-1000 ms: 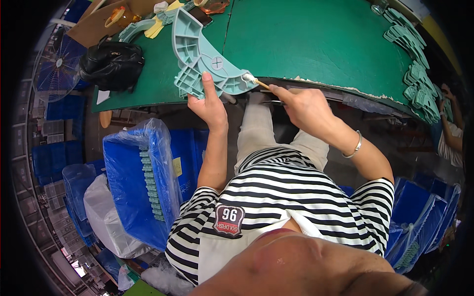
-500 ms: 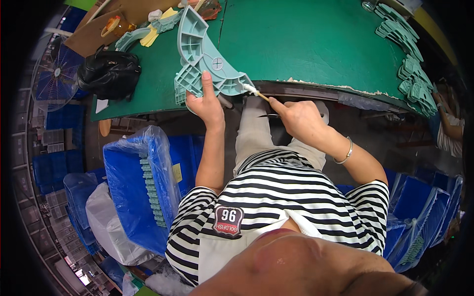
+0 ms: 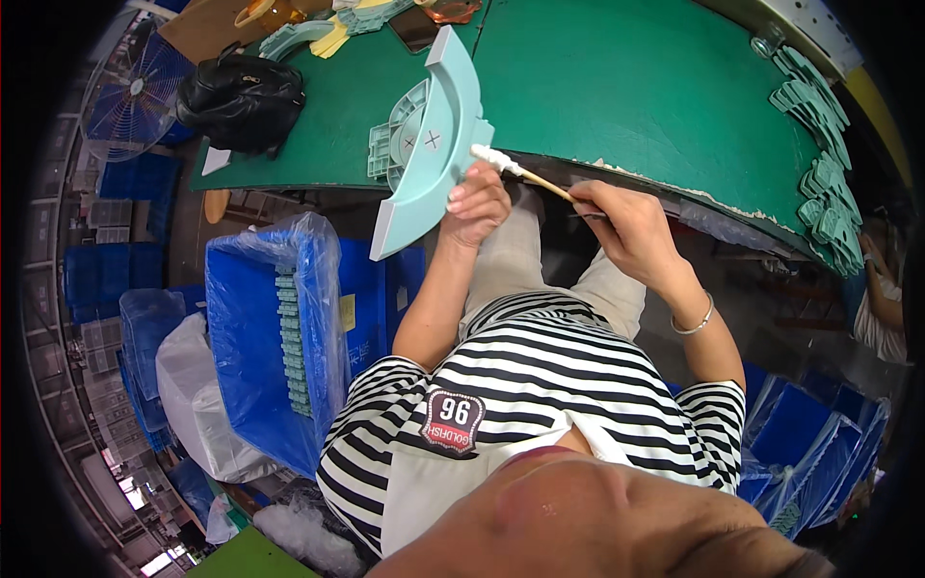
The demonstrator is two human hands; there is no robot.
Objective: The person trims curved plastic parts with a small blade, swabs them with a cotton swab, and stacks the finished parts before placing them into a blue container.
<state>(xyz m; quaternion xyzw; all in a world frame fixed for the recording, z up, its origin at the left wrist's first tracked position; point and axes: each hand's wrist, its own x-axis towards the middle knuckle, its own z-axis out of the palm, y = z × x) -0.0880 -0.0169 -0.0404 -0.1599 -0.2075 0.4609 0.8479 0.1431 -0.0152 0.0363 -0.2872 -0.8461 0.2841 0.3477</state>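
A curved, pale green molded plastic part is held up at the table's near edge by my left hand, its fingers closed round the lower right side. Its smooth outer band faces up, and a ribbed, rounded section shows on its left. My right hand pinches a thin wooden stick. White wadding wraps the stick's far end, which lies close against the part's right edge; whether it touches, I cannot tell. A dark thin piece shows under my right fingers, too small to name.
On the green table lie a black bag, a dark phone-like slab and stacked green parts at far right. A plastic-lined blue bin holding a row of parts stands at my left. More lined blue bins are behind right.
My left hand has turned the green part over, so its smooth band shows instead of the ribbed side. My right hand and the stick have shifted right, and the view has moved slightly.
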